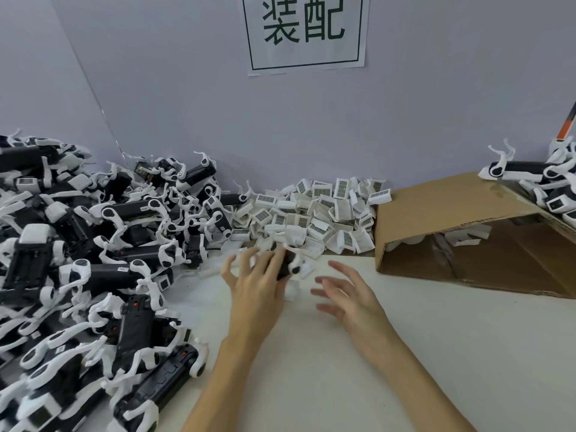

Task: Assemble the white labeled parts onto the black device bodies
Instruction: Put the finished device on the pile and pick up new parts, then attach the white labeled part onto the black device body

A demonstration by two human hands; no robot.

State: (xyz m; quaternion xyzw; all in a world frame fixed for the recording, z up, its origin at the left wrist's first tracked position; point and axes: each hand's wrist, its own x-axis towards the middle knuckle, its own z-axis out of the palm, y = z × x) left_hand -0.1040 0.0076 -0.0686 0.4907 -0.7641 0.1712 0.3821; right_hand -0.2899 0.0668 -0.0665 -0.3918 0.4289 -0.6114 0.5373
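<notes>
My left hand is over a black device body with white legs at the table's middle, thumb side against it, fingers spread and blurred. My right hand hovers just right of it, fingers spread, holding nothing. A small white part lies on the table between the two hands. Behind them is a heap of white labeled parts against the wall. A large pile of black device bodies with white legs fills the left side.
A tipped cardboard box lies open at the right, with more black-and-white devices on top of it. A grey wall with a paper sign is behind. The white tabletop runs under my forearms.
</notes>
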